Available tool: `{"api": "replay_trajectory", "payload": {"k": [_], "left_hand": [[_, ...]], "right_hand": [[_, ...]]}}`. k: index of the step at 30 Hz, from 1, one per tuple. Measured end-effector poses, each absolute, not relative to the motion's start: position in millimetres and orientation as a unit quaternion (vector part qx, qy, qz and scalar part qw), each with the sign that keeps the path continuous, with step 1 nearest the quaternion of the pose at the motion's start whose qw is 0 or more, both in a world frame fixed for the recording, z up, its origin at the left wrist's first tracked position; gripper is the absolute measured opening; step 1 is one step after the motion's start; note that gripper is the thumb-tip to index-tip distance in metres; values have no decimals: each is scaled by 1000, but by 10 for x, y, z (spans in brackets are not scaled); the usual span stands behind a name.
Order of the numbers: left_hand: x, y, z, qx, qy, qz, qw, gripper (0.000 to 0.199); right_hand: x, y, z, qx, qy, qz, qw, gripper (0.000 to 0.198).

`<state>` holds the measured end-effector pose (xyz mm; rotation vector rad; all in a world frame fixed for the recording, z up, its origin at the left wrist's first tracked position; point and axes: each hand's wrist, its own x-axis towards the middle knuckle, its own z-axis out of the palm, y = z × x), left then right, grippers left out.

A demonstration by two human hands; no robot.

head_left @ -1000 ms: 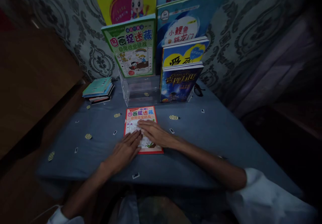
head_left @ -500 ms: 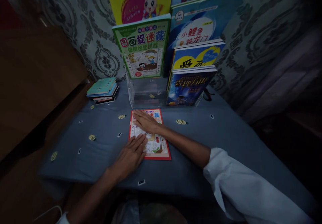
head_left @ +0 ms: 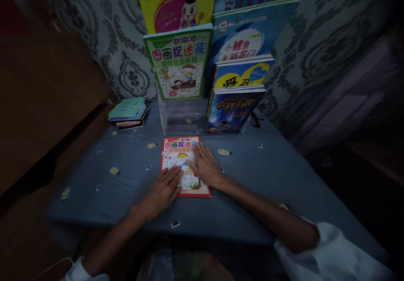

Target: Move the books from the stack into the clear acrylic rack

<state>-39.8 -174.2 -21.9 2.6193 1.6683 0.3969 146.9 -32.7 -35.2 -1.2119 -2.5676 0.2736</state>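
Observation:
A red-bordered picture book [head_left: 186, 185] lies flat on the table before me, its cover facing up with a small lion-like drawing and coloured Chinese characters. My left hand [head_left: 164, 187] rests flat on its lower left part, fingers stretched out. Across the upper right edge of the cover lies my right hand [head_left: 206, 166], open, with the thumb spread toward the middle. Neither hand grips anything. Parts of the cover are hidden under both hands.
Behind the book stands a clear acrylic rack [head_left: 179, 125] holding a green book [head_left: 179, 62], a dark blue book [head_left: 235, 110] and several others. A stack of small books [head_left: 128, 112] lies at the back left. A patterned grey-blue cloth [head_left: 126, 196] covers the table.
My right hand has slid from the upper left of the cover to its upper right edge, uncovering the title. My left hand stays about where it was.

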Motion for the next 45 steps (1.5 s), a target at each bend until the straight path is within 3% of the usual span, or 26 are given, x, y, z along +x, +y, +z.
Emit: {"api": "replay_trajectory", "payload": {"k": [10,15,19,23,28,33,40,42,45], "left_hand": [[-528,-1298,-279,800,586,129,2,57],[-609,-1044,-312,700,684,204,20,60],[-679,-920,-199,616,675,361,184,53],[-719,-833,-32,320,644,561,410,45],[-564,-823,15,212,601,601,483,24],[-355,-841,61,166,576,635,487,29],[-82,-773,441,229,490,708,454,51],[-66,-745,559,272,493,713,417,62],[-117,-728,715,331,524,721,311,68]], "right_hand": [[1727,-856,-471,-381,-900,118,176,72],[1787,-873,-430,-363,-893,169,204,68],[1825,-856,-418,-360,-889,197,205,67],[1874,-826,-466,-357,-877,228,227,64],[1912,-771,-601,-350,-842,297,285,59],[1851,-698,-685,-384,-750,373,388,54],[1672,-542,-190,-324,-562,654,390,46],[1632,-510,57,-287,-561,670,392,47],[1601,-447,355,-256,-616,601,439,57]]}}
